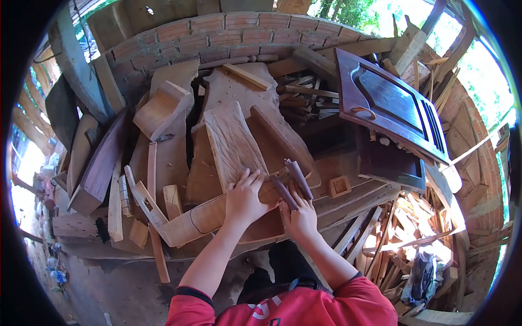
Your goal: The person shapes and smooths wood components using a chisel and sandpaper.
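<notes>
My left hand (247,195) lies with fingers spread across a long, light-brown wooden plank (202,218), its fingertips reaching a carved board (231,142) with a rippled surface. At the plank's right end is a dark brown wooden piece (298,181) with two short bars. My right hand (300,218) is closed around this piece, its fingers partly hidden between the bars. A pale slotted wooden piece (149,205) touches the plank's left end. Just right of my hands sits a small hollow wooden block (339,187).
A dark panelled wooden door (389,95) leans at the right, above wood scraps (405,217) on the ground. Large slabs (242,81) lie across the workbench, with a thick beam (100,163) at left. A low brick wall (234,35) stands behind.
</notes>
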Demonstrator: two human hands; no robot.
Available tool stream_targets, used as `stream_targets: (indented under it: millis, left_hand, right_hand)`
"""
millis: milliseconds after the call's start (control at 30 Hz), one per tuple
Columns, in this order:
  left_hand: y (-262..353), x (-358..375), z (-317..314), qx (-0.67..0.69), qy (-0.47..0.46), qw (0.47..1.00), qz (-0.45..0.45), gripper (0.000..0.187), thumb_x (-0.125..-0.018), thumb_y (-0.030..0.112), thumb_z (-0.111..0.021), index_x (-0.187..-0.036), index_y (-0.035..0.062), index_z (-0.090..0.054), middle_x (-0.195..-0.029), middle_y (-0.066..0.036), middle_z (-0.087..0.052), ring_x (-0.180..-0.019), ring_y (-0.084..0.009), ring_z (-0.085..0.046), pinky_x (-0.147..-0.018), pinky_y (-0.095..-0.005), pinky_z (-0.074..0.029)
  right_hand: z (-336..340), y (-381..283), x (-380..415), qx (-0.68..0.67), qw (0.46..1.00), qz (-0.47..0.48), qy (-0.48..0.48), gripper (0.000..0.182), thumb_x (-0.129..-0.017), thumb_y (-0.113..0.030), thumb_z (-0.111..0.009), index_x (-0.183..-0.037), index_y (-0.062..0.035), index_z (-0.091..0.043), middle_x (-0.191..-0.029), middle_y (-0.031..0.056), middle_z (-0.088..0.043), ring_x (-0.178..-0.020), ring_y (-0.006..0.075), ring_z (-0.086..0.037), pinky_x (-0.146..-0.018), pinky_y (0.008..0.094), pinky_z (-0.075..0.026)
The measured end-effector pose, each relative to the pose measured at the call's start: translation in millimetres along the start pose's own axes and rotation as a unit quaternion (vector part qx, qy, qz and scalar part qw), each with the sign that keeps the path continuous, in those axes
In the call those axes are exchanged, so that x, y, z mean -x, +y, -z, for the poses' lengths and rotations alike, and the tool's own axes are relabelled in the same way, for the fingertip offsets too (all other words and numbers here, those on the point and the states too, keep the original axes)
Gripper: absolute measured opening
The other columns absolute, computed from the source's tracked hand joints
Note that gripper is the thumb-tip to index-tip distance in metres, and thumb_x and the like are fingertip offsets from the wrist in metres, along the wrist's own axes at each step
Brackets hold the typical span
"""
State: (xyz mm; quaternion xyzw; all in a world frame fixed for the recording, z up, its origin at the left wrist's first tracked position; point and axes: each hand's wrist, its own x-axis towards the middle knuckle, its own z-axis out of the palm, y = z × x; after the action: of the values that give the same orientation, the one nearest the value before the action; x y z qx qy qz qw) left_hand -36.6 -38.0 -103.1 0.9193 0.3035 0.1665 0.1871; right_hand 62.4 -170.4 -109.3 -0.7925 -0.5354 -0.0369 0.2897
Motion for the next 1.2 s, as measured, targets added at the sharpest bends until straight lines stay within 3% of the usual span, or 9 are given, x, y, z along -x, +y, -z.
stream_targets:
  millis: [167,300,467,533,667,767,967,1133,1200]
  left_hand:
    - [-2,0,-4,-0.011,-0.01,1.0,-0.001,0.071,-0.062,0.047,-0.072,-0.12,0.0104,-0.053,-0.127,-0.005,-0.05,-0.125,-0.0218,-0.039,-0.092,-0.043,-0.034]
    - [1,1,0,-0.004,0.001,1.0,-0.001,0.071,-0.062,0.047,-0.072,-0.12,0.0113,-0.052,-0.127,-0.005,-0.05,-0.124,-0.0225,-0.04,-0.091,-0.0435,-0.036]
    - [3,0,4,-0.016,-0.022,1.0,0.006,0.072,-0.062,0.047,-0.073,-0.121,0.012,-0.052,-0.129,-0.005,-0.049,-0.125,-0.023,-0.039,-0.093,-0.0444,-0.036]
    - [3,0,4,0.009,-0.029,0.999,0.012,0.074,-0.064,0.053,-0.069,-0.123,0.0124,-0.05,-0.131,-0.005,-0.047,-0.128,-0.0227,-0.035,-0.096,-0.0502,-0.03]
    - [1,-1,0,0.014,-0.025,0.999,0.018,0.074,-0.063,0.053,-0.069,-0.122,0.0124,-0.052,-0.13,-0.005,-0.047,-0.128,-0.0232,-0.034,-0.098,-0.0505,-0.028]
    - [0,0,0,-0.033,-0.022,0.999,0.008,0.073,-0.063,0.053,-0.069,-0.121,0.0127,-0.052,-0.131,-0.006,-0.047,-0.128,-0.0232,-0.034,-0.099,-0.0501,-0.027]
    - [0,0,-1,-0.002,-0.004,1.0,0.01,0.075,-0.063,0.054,-0.069,-0.123,0.0115,-0.051,-0.131,-0.005,-0.047,-0.128,-0.0233,-0.035,-0.099,-0.0492,-0.027]
    - [3,0,4,0.0,-0.009,1.0,0.01,0.076,-0.063,0.054,-0.069,-0.124,0.0117,-0.05,-0.132,-0.006,-0.046,-0.127,-0.0233,-0.037,-0.099,-0.0438,-0.029]
    - [1,0,2,-0.001,-0.008,1.0,0.009,0.076,-0.063,0.053,-0.069,-0.124,0.0117,-0.05,-0.132,-0.007,-0.046,-0.127,-0.0233,-0.037,-0.099,-0.0437,-0.029]
  right_hand:
    - [-12,-3,-36,-0.024,0.999,-0.037,0.021,0.032,-0.087,-0.015,-0.049,-0.116,-0.0044,-0.054,-0.119,0.0193,-0.053,-0.111,0.0309,-0.051,-0.095,0.041,-0.037]
    - [-22,8,-42,-0.104,0.993,-0.032,0.035,0.031,-0.087,-0.015,-0.048,-0.115,-0.0027,-0.054,-0.118,0.0201,-0.053,-0.111,0.0333,-0.05,-0.096,0.0427,-0.037]
    - [-3,7,5,-0.065,0.998,-0.002,0.018,0.035,-0.086,-0.012,-0.049,-0.12,-0.0039,-0.051,-0.125,0.0219,-0.047,-0.119,0.0364,-0.043,-0.096,0.0438,-0.037]
    - [-4,7,11,-0.066,0.998,-0.012,0.012,0.038,-0.087,-0.012,-0.046,-0.125,-0.0089,-0.049,-0.127,0.0216,-0.046,-0.119,0.0375,-0.043,-0.097,0.0421,-0.037]
    - [-9,2,-15,-0.033,0.999,-0.018,0.024,0.035,-0.087,-0.015,-0.048,-0.121,-0.0051,-0.051,-0.123,0.0211,-0.049,-0.116,0.0356,-0.046,-0.094,0.0427,-0.039]
    - [-14,6,-37,-0.153,0.977,-0.144,-0.029,0.033,-0.087,-0.016,-0.049,-0.118,-0.0041,-0.052,-0.122,0.0211,-0.05,-0.108,0.0362,-0.051,-0.09,0.041,-0.043]
    - [-6,12,-12,-0.11,0.993,-0.022,0.042,0.034,-0.087,-0.013,-0.049,-0.12,-0.004,-0.05,-0.119,0.0228,-0.052,-0.102,0.0388,-0.054,-0.086,0.0408,-0.045]
    - [1,16,-17,-0.157,0.985,-0.073,-0.028,0.035,-0.089,-0.013,-0.047,-0.123,-0.0042,-0.048,-0.119,0.0247,-0.051,-0.1,0.0397,-0.055,-0.083,0.0408,-0.046]
    - [-4,22,-37,-0.164,0.963,-0.164,-0.141,0.035,-0.089,-0.014,-0.045,-0.123,-0.0038,-0.048,-0.119,0.0255,-0.05,-0.097,0.0398,-0.056,-0.082,0.0406,-0.045]
